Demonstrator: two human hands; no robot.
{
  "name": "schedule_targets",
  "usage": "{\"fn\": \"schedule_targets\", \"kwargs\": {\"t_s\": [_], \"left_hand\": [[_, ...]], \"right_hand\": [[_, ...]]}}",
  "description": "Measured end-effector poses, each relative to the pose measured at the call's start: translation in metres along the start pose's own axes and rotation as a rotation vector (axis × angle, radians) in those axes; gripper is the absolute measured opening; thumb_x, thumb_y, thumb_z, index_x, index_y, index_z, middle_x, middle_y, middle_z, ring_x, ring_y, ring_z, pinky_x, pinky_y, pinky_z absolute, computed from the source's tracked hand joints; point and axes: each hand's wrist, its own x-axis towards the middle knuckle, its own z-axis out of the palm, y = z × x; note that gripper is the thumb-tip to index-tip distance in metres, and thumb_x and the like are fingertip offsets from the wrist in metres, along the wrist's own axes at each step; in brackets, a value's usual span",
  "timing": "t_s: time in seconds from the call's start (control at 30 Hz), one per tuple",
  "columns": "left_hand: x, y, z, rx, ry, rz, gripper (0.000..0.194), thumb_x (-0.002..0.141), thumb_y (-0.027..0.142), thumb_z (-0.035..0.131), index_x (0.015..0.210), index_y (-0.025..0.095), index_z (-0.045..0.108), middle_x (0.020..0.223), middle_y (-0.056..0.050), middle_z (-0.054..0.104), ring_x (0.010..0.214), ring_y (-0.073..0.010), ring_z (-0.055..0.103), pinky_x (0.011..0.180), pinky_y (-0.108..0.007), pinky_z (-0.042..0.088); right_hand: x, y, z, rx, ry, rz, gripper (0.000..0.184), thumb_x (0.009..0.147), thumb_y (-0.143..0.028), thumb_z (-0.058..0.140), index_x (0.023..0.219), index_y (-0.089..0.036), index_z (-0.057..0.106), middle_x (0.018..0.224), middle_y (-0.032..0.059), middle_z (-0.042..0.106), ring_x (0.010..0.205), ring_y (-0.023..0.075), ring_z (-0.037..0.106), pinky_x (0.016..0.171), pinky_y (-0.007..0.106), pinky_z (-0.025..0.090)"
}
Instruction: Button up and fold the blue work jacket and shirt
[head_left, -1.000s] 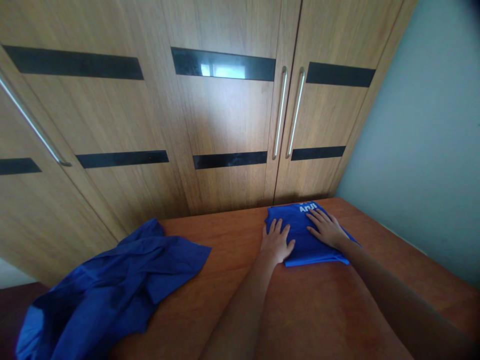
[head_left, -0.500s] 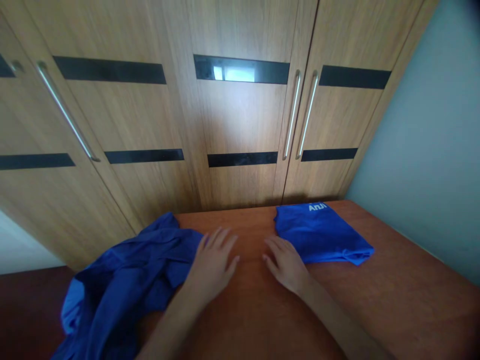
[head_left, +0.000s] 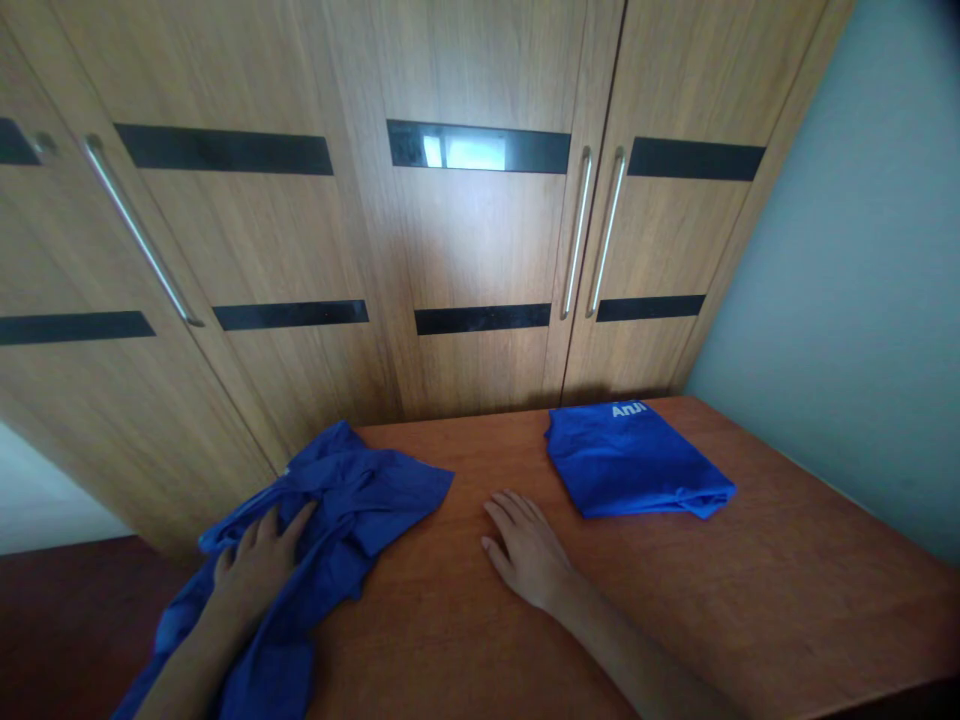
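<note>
A crumpled blue garment (head_left: 352, 510) lies at the left end of the brown wooden table (head_left: 750, 600), partly hanging over the edge. My left hand (head_left: 255, 565) rests flat on top of it with fingers stretched out. My right hand (head_left: 529, 550) lies flat and open on the bare table between the two garments, touching neither. A neatly folded blue shirt (head_left: 637, 460) with white lettering sits at the back right of the table.
A wooden wardrobe (head_left: 465, 230) with black strips and long metal handles (head_left: 592, 235) stands right behind the table. A pale wall (head_left: 862, 300) closes off the right side. Dark floor (head_left: 67, 620) shows at the lower left.
Both hands left the folded shirt and moved left. My left hand now lies on the crumpled garment; my right hand rests on the table middle.
</note>
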Motion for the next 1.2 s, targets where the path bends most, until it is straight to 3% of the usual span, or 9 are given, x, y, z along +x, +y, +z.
{"fn": "schedule_targets", "kwargs": {"t_s": [0.1, 0.3, 0.6, 0.87, 1.0, 1.07, 1.2], "left_hand": [[-0.001, 0.018, 0.006, 0.124, -0.114, 0.049, 0.051, 0.085, 0.044, 0.049, 0.134, 0.033, 0.045, 0.136, -0.008, 0.052, 0.126, -0.0328, 0.042, 0.096, -0.055, 0.035], [-0.006, 0.042, -0.002, 0.174, -0.134, 0.108, 0.053, 0.089, 0.044, 0.039, 0.138, 0.025, 0.043, 0.137, -0.022, 0.044, 0.122, -0.0359, 0.045, 0.097, -0.058, 0.030], [-0.022, 0.101, 0.007, 0.035, -0.061, 0.299, 0.049, 0.089, 0.032, 0.041, 0.135, 0.020, 0.047, 0.138, -0.021, 0.045, 0.123, -0.0324, 0.044, 0.102, -0.053, 0.026], [-0.063, 0.155, -0.008, -0.132, -0.072, 0.536, 0.052, 0.087, 0.040, 0.047, 0.136, 0.022, 0.046, 0.141, -0.018, 0.044, 0.129, -0.0332, 0.038, 0.107, -0.055, 0.023], [-0.082, 0.162, -0.013, -0.267, -0.088, 0.682, 0.055, 0.085, 0.043, 0.051, 0.138, 0.027, 0.043, 0.143, -0.013, 0.042, 0.132, -0.0307, 0.036, 0.110, -0.055, 0.023], [-0.086, 0.161, -0.015, -0.339, -0.104, 0.718, 0.058, 0.083, 0.038, 0.057, 0.138, 0.031, 0.041, 0.144, -0.009, 0.041, 0.133, -0.0293, 0.036, 0.110, -0.054, 0.024], [-0.077, 0.152, -0.018, -0.521, -0.134, 0.668, 0.058, 0.081, 0.029, 0.057, 0.137, 0.030, 0.042, 0.140, -0.006, 0.048, 0.128, -0.0247, 0.044, 0.109, -0.047, 0.034]], "right_hand": [[0.000, 0.002, 0.001, 0.024, 0.034, 0.012, 0.048, 0.089, -0.034, 0.046, 0.132, -0.014, 0.051, 0.136, 0.0134, 0.051, 0.128, 0.0289, 0.043, 0.109, 0.046, 0.032], [-0.001, 0.006, 0.005, 0.053, 0.077, 0.020, 0.046, 0.088, -0.033, 0.048, 0.130, -0.015, 0.052, 0.134, 0.0124, 0.053, 0.125, 0.0292, 0.045, 0.107, 0.049, 0.035], [-0.001, 0.017, 0.014, 0.167, 0.164, 0.042, 0.045, 0.090, -0.035, 0.045, 0.130, -0.016, 0.050, 0.131, 0.0132, 0.054, 0.123, 0.0262, 0.048, 0.105, 0.047, 0.038], [0.001, 0.030, 0.015, 0.161, 0.322, 0.167, 0.045, 0.088, -0.035, 0.046, 0.129, -0.015, 0.050, 0.134, 0.0150, 0.050, 0.127, 0.0280, 0.043, 0.106, 0.049, 0.036], [0.001, 0.036, 0.011, 0.199, 0.353, 0.164, 0.049, 0.082, -0.025, 0.049, 0.130, -0.015, 0.047, 0.132, 0.0134, 0.051, 0.126, 0.0271, 0.044, 0.107, 0.047, 0.035], [0.001, 0.036, 0.008, 0.242, 0.347, 0.188, 0.049, 0.078, -0.020, 0.050, 0.128, -0.017, 0.048, 0.125, 0.0122, 0.057, 0.120, 0.0271, 0.050, 0.103, 0.046, 0.039], [0.000, 0.035, -0.002, 0.290, 0.270, 0.271, 0.032, 0.074, -0.016, 0.050, 0.104, -0.019, 0.060, 0.097, 0.0086, 0.068, 0.094, 0.0255, 0.063, 0.084, 0.037, 0.050]]}}
